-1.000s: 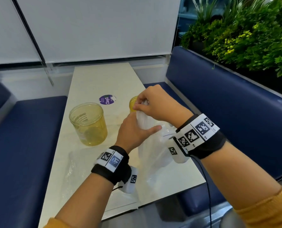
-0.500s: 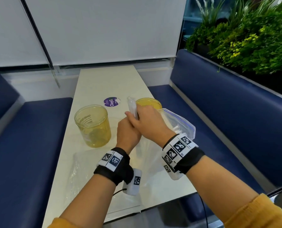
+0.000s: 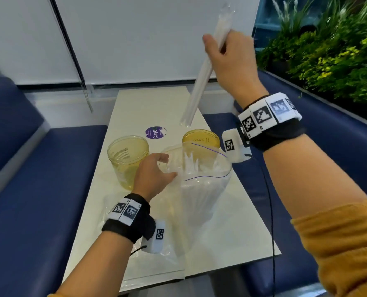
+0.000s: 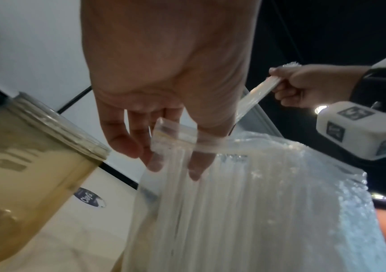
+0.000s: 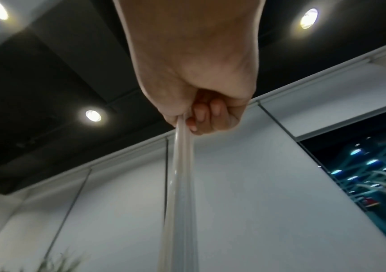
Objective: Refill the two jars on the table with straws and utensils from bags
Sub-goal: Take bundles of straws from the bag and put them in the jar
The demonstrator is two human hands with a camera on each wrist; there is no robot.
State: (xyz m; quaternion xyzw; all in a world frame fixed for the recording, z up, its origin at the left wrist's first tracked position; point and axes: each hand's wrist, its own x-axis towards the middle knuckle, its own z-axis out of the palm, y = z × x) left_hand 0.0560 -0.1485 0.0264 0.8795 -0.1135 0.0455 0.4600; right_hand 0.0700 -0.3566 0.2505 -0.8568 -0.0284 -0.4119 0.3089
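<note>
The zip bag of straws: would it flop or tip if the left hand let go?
Probably. The zip bag is thin clear film, upright while the left hand holds its rim. Its straws look light, so it would likely sag.

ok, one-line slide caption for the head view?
Right hand lifts wrapped straws above the jar; left hand holds the bag open.

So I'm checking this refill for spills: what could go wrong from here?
The right hand pinches the straws near their top, so the long bundle could swing and miss the jar. The left hand holds only the rim of the bag; it might sag and spill straws onto the table.
</note>
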